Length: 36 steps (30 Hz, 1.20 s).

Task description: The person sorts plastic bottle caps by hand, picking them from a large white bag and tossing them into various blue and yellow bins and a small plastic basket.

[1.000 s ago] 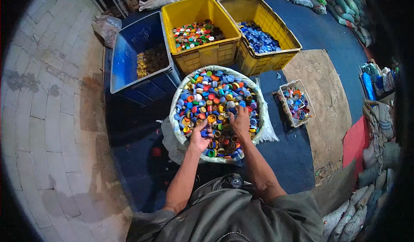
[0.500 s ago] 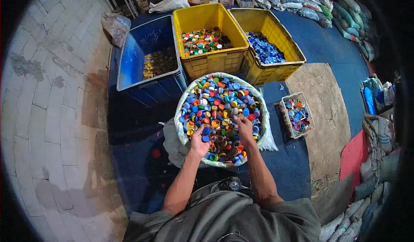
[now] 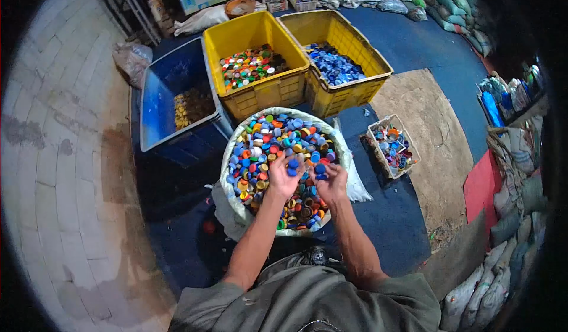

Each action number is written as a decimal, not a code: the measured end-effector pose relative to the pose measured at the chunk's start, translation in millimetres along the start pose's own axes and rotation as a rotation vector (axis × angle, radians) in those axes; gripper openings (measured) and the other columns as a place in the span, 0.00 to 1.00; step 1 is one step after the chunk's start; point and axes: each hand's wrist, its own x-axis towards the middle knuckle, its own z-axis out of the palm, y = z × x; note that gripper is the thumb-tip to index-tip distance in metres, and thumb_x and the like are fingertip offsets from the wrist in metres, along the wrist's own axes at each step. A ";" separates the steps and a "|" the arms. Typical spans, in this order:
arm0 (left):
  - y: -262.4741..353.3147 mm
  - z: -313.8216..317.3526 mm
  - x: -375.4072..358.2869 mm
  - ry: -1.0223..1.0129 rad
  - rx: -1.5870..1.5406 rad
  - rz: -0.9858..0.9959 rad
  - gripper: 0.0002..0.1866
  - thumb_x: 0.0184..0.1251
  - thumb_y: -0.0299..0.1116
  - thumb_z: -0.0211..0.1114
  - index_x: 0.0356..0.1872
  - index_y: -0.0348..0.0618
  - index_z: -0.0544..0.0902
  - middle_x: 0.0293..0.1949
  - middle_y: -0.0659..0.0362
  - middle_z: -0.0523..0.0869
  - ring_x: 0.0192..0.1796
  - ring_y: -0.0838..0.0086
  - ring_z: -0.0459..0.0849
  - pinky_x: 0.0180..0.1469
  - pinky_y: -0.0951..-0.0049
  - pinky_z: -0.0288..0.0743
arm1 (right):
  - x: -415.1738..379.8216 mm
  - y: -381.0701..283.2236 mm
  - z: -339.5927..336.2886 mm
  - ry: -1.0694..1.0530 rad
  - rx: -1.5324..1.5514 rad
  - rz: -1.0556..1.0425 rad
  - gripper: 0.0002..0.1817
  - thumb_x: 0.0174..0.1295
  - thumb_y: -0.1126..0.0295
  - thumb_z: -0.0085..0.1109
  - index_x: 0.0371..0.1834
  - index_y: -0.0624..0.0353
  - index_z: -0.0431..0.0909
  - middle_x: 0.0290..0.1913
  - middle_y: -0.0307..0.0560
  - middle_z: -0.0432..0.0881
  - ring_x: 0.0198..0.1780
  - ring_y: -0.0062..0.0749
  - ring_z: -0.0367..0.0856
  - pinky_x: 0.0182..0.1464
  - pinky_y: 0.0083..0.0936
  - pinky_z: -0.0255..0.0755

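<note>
A round sack point(image 3: 228, 181) with a rolled white rim stands before me, filled with bottle caps point(image 3: 260, 148) of many colours. Over the middle of the heap, my left hand point(image 3: 284, 181) is palm up with its fingers curled around a few blue bottle caps point(image 3: 292, 165). Close to its right, my right hand point(image 3: 334, 185) is also turned upward, and more blue caps point(image 3: 320, 170) lie in its fingers. A small gap separates the two hands. Exactly how many caps each one holds is hard to make out.
Beyond the sack stand a blue bin point(image 3: 155, 104) with yellow and dark caps, a yellow bin point(image 3: 260, 92) with mixed caps and another yellow bin point(image 3: 355, 92) with blue caps. A small white basket point(image 3: 395, 172) sits at right. Filled sacks point(image 3: 455, 3) line the back.
My hands have come closer together. The right hand has turned from fingers down at the heap to palm up, with blue caps showing in it. The view has swung slightly right.
</note>
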 end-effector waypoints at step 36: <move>42.8 -109.8 -21.7 0.404 1.894 0.956 0.29 0.50 0.26 0.71 0.55 0.42 0.70 0.44 0.54 0.81 0.49 0.57 0.74 0.55 0.57 0.65 | -22.2 -0.6 -59.3 -0.174 -1.041 -0.542 0.26 0.54 0.80 0.52 0.60 0.63 0.64 0.53 0.52 0.74 0.50 0.33 0.75 0.55 0.30 0.72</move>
